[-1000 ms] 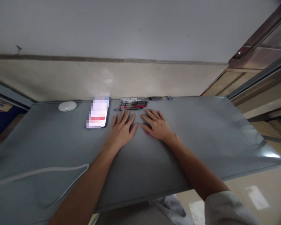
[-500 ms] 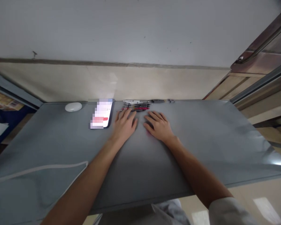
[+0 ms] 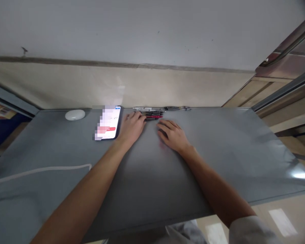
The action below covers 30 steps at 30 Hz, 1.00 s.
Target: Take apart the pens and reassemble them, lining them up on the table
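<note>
A bunch of pens (image 3: 156, 114), dark ones and one with a red barrel, lies side by side near the back edge of the grey table. Behind them is a white pen (image 3: 143, 109). My left hand (image 3: 132, 126) has its fingers bent together over the left ends of the bunch, with the thumb at the near side; it covers those ends. Just right of and nearer than the pens, my right hand (image 3: 174, 136) rests on the table, fingers apart and slightly curved, holding nothing. More dark pens (image 3: 177, 108) lie along the wall beyond it.
A phone (image 3: 109, 123) with a lit, partly blurred screen lies left of my left hand. Farther left is a white rounded case (image 3: 75, 115). A white cable (image 3: 45, 170) crosses the grey table (image 3: 152, 189) at left. The wall (image 3: 183, 88) borders the back.
My left hand has drawn its fingers and thumb together over the pen ends. My right hand stays nearly in place. The view has shifted slightly.
</note>
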### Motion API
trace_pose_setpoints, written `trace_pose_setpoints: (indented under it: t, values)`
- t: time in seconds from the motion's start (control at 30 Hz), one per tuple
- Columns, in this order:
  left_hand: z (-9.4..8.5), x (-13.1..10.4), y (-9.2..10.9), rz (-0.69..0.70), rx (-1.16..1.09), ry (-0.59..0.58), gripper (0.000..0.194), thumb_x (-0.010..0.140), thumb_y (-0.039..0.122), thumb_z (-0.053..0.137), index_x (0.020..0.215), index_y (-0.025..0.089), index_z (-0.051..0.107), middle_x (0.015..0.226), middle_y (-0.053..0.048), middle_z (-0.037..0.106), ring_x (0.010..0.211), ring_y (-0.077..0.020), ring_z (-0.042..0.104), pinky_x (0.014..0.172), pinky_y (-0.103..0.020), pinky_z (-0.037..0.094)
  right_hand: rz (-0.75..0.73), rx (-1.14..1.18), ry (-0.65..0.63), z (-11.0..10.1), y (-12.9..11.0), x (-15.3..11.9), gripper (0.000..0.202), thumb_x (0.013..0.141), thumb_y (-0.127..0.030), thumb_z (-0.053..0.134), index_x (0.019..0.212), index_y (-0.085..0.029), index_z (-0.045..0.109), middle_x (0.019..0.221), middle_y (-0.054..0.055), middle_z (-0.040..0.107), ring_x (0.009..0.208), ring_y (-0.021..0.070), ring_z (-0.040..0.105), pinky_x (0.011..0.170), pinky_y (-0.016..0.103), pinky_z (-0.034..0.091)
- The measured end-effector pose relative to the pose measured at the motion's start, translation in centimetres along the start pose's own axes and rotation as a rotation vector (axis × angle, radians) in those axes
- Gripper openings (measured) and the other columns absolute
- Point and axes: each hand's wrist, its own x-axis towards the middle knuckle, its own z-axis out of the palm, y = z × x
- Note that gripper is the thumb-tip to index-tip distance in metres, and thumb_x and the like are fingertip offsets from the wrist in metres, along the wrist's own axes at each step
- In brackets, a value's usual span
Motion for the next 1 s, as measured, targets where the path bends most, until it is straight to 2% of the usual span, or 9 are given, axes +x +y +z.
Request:
trace_pose_setpoints:
  t: [0.2,0.33,0.43,0.53,0.63,0.73,0.87,1.0]
  values:
    - [-0.1,1.2,-1.0,0.061,-0.037,-0.054,0.025,0.092,0.023,0.046,0.103,0.014,0.067,0.102,-0.013,0.064,0.103,-0.0296,0.057,0.089,-0.042,0.042,-0.011,0.008,-0.011,0.0,-0.1,0.0,0.037,0.094,-0.027,0.040,0.126,-0.024,0.060,0.135,0.004,0.058,0.125,0.0207,0.052,0.108,0.038,0.041]
    - [-0.4,1.2,-1.0,0.095,0.016,-0.064,0.025,0.092,0.020,0.044,0.100,0.015,0.068,0.100,-0.012,0.065,0.101,-0.0300,0.059,0.088,-0.044,0.041,-0.068,0.048,-0.005,-0.1,0.0,0.1,0.036,0.094,-0.028,0.041,0.125,-0.023,0.059,0.136,0.004,0.057,0.127,0.0197,0.051,0.113,0.039,0.035]
    - [-0.5,0.8,-0.7,0.098,0.012,-0.047,0.025,0.092,0.018,0.044,0.100,0.016,0.068,0.101,-0.012,0.066,0.102,-0.0304,0.059,0.089,-0.046,0.040,-0.088,0.150,0.033,-0.3,0.2,0.1,0.036,0.094,-0.030,0.043,0.125,-0.023,0.059,0.134,0.004,0.058,0.127,0.0187,0.050,0.113,0.039,0.035]
    - [-0.7,0.6,-0.3,0.054,-0.080,-0.038,0.024,0.091,0.019,0.046,0.101,0.017,0.068,0.102,-0.011,0.067,0.103,-0.0288,0.059,0.089,-0.044,0.042,-0.027,0.329,0.107,-0.4,0.2,0.2,0.033,0.092,-0.031,0.047,0.122,-0.025,0.061,0.127,0.004,0.063,0.122,0.0176,0.055,0.108,0.038,0.042]
    - [-1.0,0.5,-0.2,-0.004,-0.281,-0.043,0.024,0.092,0.022,0.047,0.103,0.018,0.067,0.103,-0.009,0.067,0.097,-0.0245,0.062,0.086,-0.038,0.045,0.087,0.554,0.176,-0.3,0.1,0.3,0.028,0.088,-0.034,0.055,0.113,-0.027,0.065,0.115,0.004,0.068,0.111,0.0181,0.062,0.100,0.037,0.048]
    - [-1.9,0.3,-0.2,-0.097,-0.572,-0.059,0.024,0.090,0.028,0.051,0.103,0.017,0.068,0.103,-0.008,0.068,0.089,-0.0209,0.063,0.079,-0.033,0.047,0.219,0.873,0.201,0.0,-0.2,0.6,0.024,0.082,-0.038,0.063,0.102,-0.026,0.068,0.105,0.003,0.071,0.100,0.0176,0.066,0.095,0.037,0.051]
    - [-3.2,-0.3,0.3,-0.201,-0.993,-0.179,0.031,0.088,0.041,0.055,0.106,0.019,0.067,0.097,-0.006,0.069,0.082,-0.0174,0.062,0.071,-0.029,0.046,0.397,1.234,0.279,-0.2,-0.6,1.3,0.022,0.073,-0.038,0.073,0.091,-0.026,0.068,0.095,0.001,0.072,0.092,0.0158,0.067,0.092,0.037,0.053]
    - [-3.2,-1.0,1.2,-0.206,-1.263,-0.298,0.028,0.087,0.041,0.055,0.098,0.018,0.067,0.078,-0.002,0.062,0.069,-0.0126,0.055,0.065,-0.026,0.043,0.485,1.437,0.323,-0.6,-0.8,1.9,0.022,0.070,-0.037,0.076,0.085,-0.025,0.067,0.085,-0.002,0.070,0.083,0.0133,0.067,0.092,0.039,0.053]
